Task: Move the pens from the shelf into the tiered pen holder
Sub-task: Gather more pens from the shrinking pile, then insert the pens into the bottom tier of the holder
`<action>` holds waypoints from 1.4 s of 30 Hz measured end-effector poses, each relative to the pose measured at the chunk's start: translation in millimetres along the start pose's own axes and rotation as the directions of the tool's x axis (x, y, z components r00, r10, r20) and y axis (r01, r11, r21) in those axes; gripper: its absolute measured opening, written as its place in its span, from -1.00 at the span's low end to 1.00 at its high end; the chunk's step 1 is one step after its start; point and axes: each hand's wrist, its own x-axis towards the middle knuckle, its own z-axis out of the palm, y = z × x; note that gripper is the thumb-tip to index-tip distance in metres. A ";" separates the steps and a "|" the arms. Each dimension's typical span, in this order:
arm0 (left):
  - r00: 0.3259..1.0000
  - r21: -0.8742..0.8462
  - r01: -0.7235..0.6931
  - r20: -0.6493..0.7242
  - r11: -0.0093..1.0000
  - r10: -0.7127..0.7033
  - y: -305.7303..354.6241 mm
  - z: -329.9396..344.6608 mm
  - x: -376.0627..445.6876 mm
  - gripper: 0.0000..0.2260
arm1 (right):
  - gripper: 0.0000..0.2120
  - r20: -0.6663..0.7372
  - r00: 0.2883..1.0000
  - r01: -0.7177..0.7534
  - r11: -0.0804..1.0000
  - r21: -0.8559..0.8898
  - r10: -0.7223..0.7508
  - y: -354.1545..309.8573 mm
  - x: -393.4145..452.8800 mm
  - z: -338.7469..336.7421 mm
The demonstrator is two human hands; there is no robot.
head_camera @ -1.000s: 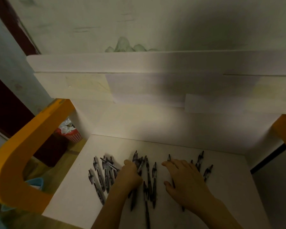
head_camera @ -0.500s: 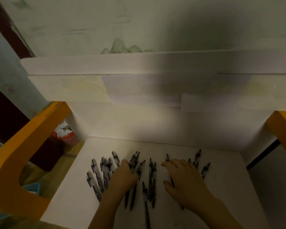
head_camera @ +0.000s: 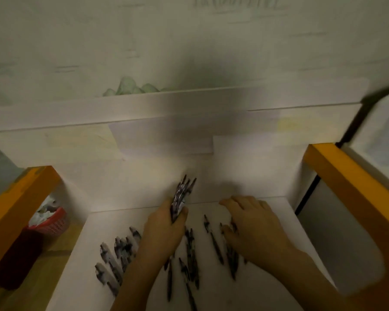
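The left hand (head_camera: 164,230) grips a bundle of pens (head_camera: 182,194), tips pointing away, while loose pens (head_camera: 191,254) lie lengthwise on the shelf (head_camera: 256,295) beneath the spread right hand (head_camera: 254,230) (pen holder not visible).

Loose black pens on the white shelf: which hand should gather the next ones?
Right. The right hand rests open on the loose black pens lying on the white shelf, holding nothing. The left hand already grips a bundle of black pens, so it probably has less room.

red basket (head_camera: 51,223) of white scraps lower left, orange frame (head_camera: 18,205), pale wall (head_camera: 189,46)
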 end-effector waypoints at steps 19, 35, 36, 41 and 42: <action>0.559 0.145 -0.828 0.282 0.542 0.779 228.7 61.0 -53.4 -0.80 | -0.57 -0.492 0.769 -0.532 0.835 -0.139 0.408 57.5 -174.8 -148.9; 0.392 0.153 -0.920 0.344 0.360 0.853 388.6 265.6 -229.4 -0.83 | -0.53 -0.512 0.639 -0.735 0.652 -0.185 0.575 245.1 -411.7 -224.8; 0.397 0.148 -0.918 0.358 0.368 0.845 393.8 277.1 -235.5 -0.82 | -0.53 -0.505 0.639 -0.737 0.650 -0.185 0.581 255.7 -419.8 -226.2; 0.408 0.137 -0.912 0.401 0.387 0.820 416.4 327.1 -248.8 -0.79 | -0.51 -0.498 0.640 -0.736 0.653 -0.179 0.585 306.5 -444.8 -227.6; 0.411 0.135 -0.910 0.404 0.391 0.817 421.2 336.8 -247.9 -0.78 | -0.50 -0.499 0.642 -0.734 0.656 -0.177 0.583 317.0 -446.6 -227.4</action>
